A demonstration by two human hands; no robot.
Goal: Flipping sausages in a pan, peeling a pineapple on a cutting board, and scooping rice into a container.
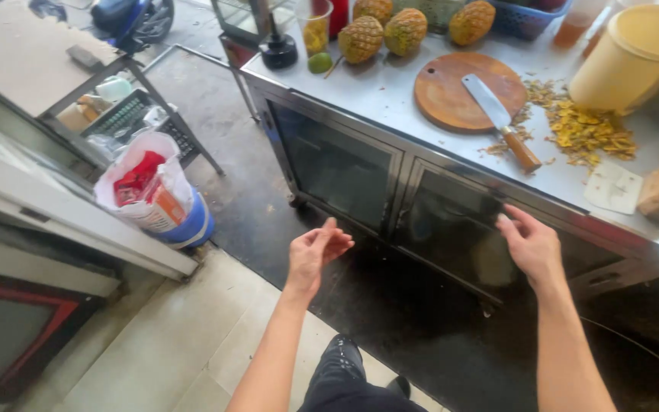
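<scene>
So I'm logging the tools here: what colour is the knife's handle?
Brown, like wood; the knife handle lies just off the round cutting board, clearest in the head view.

Brown round board (459,93), yellow peelings (585,131), cream bucket (633,57)

Both forearms are bare from the bottom edge of the view up to the wrists, with no sleeve showing on either. The left hand (316,252) wears no glove, ring or watch, and its fingers (329,233) are bare too. The right hand (532,246) is likewise uncovered, with nothing on the wrist. Below the arms, the person wears dark trousers (345,381), black or very dark blue, with a slight sheen and creases along the leg. At the lower edge a dark shoe (400,386) seems to peek out beside the leg, though it is too small to tell clearly.
</scene>
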